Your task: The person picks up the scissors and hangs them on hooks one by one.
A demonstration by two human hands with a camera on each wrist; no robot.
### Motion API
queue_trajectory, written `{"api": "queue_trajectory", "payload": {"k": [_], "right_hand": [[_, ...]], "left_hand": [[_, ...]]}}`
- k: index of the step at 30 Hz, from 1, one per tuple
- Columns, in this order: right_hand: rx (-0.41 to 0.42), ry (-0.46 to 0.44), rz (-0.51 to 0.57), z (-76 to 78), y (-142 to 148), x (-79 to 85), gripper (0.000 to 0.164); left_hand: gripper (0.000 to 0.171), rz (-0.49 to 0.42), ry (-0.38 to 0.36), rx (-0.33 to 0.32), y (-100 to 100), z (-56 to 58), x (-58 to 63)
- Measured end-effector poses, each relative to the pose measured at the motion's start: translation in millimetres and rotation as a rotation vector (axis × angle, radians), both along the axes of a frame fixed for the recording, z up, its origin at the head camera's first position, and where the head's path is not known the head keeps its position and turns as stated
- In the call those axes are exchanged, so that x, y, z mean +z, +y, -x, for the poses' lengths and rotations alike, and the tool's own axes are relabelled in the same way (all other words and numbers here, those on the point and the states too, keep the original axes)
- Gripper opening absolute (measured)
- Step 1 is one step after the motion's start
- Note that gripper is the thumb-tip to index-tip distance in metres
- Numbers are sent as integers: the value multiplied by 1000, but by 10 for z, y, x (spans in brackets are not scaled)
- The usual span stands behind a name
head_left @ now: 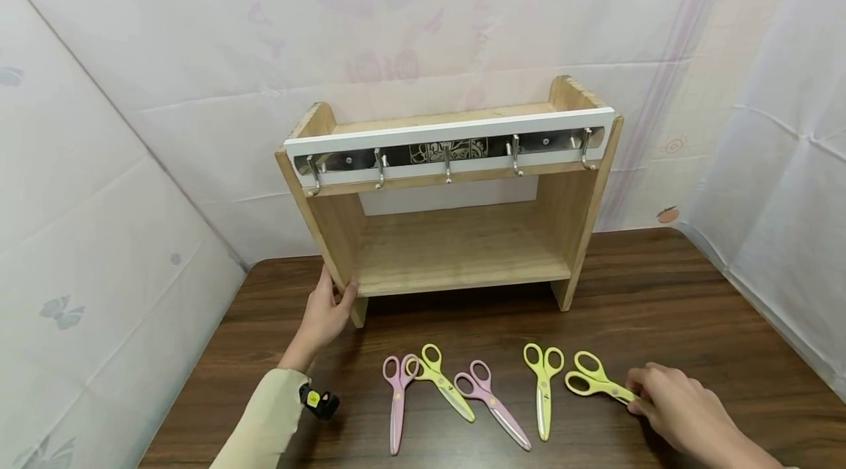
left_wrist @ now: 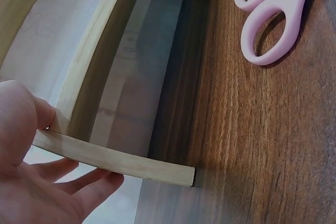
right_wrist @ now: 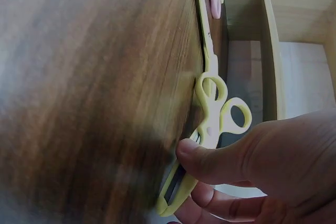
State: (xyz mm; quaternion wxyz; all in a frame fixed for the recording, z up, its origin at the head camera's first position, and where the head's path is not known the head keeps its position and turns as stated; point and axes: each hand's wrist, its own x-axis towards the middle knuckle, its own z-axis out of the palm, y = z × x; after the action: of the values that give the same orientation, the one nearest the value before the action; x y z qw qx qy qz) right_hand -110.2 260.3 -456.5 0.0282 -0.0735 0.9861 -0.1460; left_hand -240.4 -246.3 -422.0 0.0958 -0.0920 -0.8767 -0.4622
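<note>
A wooden rack [head_left: 463, 280] with a row of metal hooks on its white front rail stands at the back of the table. My left hand [head_left: 325, 316] grips the lower part of its left side panel, thumb inside and fingers outside, as the left wrist view shows. At the right, my right hand [head_left: 681, 404] pinches a pair of yellow scissors [right_wrist: 211, 128] by the blade end, handles pointing toward the rack. Left of it lie another yellow pair of scissors [head_left: 544, 395], pink scissors [head_left: 489, 399], yellow scissors [head_left: 446, 384] and pink scissors [head_left: 397, 403].
The dark wood-grain table [head_left: 661, 285] carries everything. Pale patterned cloth [head_left: 218, 124] hangs behind and along both sides. A small black strap device [head_left: 319, 401] is on the left wrist. The metal hooks [head_left: 447, 161] stick out from the rack's front.
</note>
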Motion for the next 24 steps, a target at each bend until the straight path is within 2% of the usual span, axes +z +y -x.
{"api": "queue_trajectory", "payload": {"k": [4, 17, 24], "right_hand": [[10, 38, -7, 8, 18, 33, 31], [52, 263, -4, 49, 64, 209, 36], [72, 328, 7, 118, 51, 376, 32]], "left_hand": [[56, -3, -4, -2, 20, -10, -5], [60, -6, 13, -14, 4, -8, -17], [59, -3, 16, -12, -11, -7, -12]]}}
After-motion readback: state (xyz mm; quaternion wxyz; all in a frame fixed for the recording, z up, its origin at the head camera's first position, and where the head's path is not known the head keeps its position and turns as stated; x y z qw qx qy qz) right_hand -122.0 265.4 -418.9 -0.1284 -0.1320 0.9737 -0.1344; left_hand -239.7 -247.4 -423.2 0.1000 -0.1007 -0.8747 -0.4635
